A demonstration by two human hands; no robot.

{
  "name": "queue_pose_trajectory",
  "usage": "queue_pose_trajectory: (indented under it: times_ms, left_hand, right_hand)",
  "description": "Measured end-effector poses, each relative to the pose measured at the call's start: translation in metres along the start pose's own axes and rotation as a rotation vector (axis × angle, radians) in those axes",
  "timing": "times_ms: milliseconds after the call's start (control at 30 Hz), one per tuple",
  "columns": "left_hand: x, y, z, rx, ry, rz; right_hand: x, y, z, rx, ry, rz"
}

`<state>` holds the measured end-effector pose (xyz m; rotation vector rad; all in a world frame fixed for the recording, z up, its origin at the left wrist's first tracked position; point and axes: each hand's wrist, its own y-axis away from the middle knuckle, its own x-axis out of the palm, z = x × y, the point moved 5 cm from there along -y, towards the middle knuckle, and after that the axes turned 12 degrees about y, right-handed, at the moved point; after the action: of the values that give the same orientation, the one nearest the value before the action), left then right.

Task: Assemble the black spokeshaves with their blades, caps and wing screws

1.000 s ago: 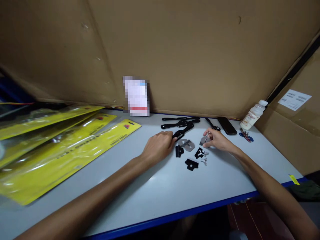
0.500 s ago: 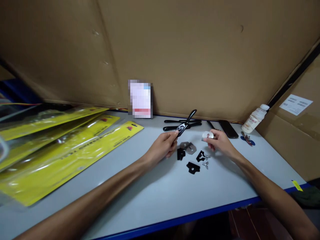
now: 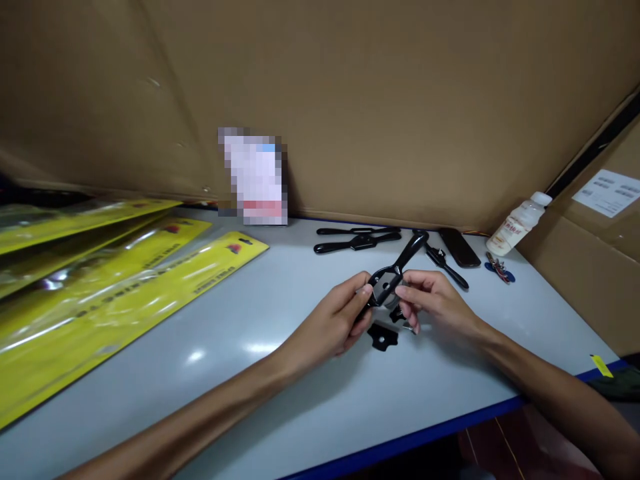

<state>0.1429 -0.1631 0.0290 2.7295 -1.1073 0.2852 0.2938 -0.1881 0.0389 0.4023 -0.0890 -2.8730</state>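
Note:
My left hand is closed around the lower end of a black spokeshave, which is held tilted above the table. A flat silver blade with a hole lies against the middle of the spokeshave's body. My right hand pinches the blade's right edge between thumb and fingers. Below the hands, a black notched plate rests on the table. Another black plate and other metal parts are partly hidden behind the right fingers.
Two black spokeshaves lie at the back, a third black tool to the right. Beyond are a dark phone, a white bottle and a small tangled bundle. Yellow packages cover the left. A cardboard wall stands behind.
My right hand has moved left and brought the blade onto the spokeshave. The left hand has turned the spokeshave so its body shows. The view has shifted slightly.

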Motion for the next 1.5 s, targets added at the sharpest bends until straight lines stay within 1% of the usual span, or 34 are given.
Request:
queue_pose_trajectory:
  times_ms: [67, 133, 300, 400, 467, 500, 600, 633, 667, 700, 767, 867, 933, 1033, 1100, 1233, 1333, 1500]
  left_hand:
    - [0.001, 0.000, -0.001, 0.021, -0.040, -0.018]
    - [0.001, -0.001, -0.002, 0.061, -0.067, -0.009]
    - [0.000, -0.003, 0.001, 0.109, -0.061, 0.017]
    - [0.000, -0.004, 0.004, 0.094, -0.042, 0.026]
    - [-0.001, -0.005, 0.007, 0.053, -0.001, 0.015]
    - [-0.003, -0.006, 0.008, 0.028, 0.029, -0.005]
    - [-0.009, -0.007, 0.011, -0.028, 0.106, -0.100]
    - [-0.011, -0.007, 0.011, -0.042, 0.123, -0.127]
    - [-0.012, -0.007, 0.012, -0.055, 0.136, -0.149]
    - [-0.013, -0.007, 0.012, -0.066, 0.146, -0.164]
    - [-0.014, -0.007, 0.013, -0.081, 0.150, -0.176]
    - [-0.014, -0.006, 0.015, -0.089, 0.120, -0.162]
    - [-0.012, -0.006, 0.017, -0.092, 0.097, -0.147]
    - [-0.010, -0.007, 0.019, -0.103, 0.076, -0.128]
    - [-0.009, -0.008, 0.019, -0.106, 0.057, -0.122]
    - [-0.007, -0.008, 0.016, -0.128, 0.032, -0.119]
    - [-0.006, -0.007, 0.014, -0.147, 0.017, -0.125]
    - [-0.007, -0.007, 0.016, -0.150, 0.017, -0.108]
  right_hand:
    - [0.001, 0.000, 0.001, -0.003, -0.036, 0.035]
    - [0.003, -0.001, 0.002, -0.008, -0.065, 0.055]
    - [0.003, -0.002, -0.001, -0.011, -0.089, -0.005]
    - [0.001, -0.003, 0.000, -0.006, -0.044, -0.002]
    - [-0.009, -0.004, 0.003, -0.008, 0.058, -0.034]
    - [-0.017, -0.004, 0.005, -0.023, 0.148, -0.084]
    - [-0.046, -0.003, 0.018, -0.117, 0.572, -0.299]
    - [-0.052, -0.003, 0.020, -0.134, 0.711, -0.322]
    - [-0.055, -0.003, 0.021, -0.140, 0.818, -0.311]
    - [-0.056, -0.003, 0.021, -0.137, 0.883, -0.271]
    - [-0.053, -0.004, 0.019, -0.120, 0.913, -0.160]
    - [-0.040, -0.002, 0.018, -0.100, 0.938, -0.027]
    - [-0.029, 0.000, 0.017, -0.106, 1.016, 0.031]
    - [-0.017, 0.003, 0.016, -0.136, 1.136, 0.049]
    - [-0.013, 0.004, 0.014, -0.149, 1.160, 0.057]
    - [-0.009, 0.003, 0.012, -0.150, 1.107, 0.086]
    - [-0.010, 0.003, 0.011, -0.149, 1.089, 0.083]
    - [-0.010, 0.001, 0.007, -0.212, 1.082, 0.097]
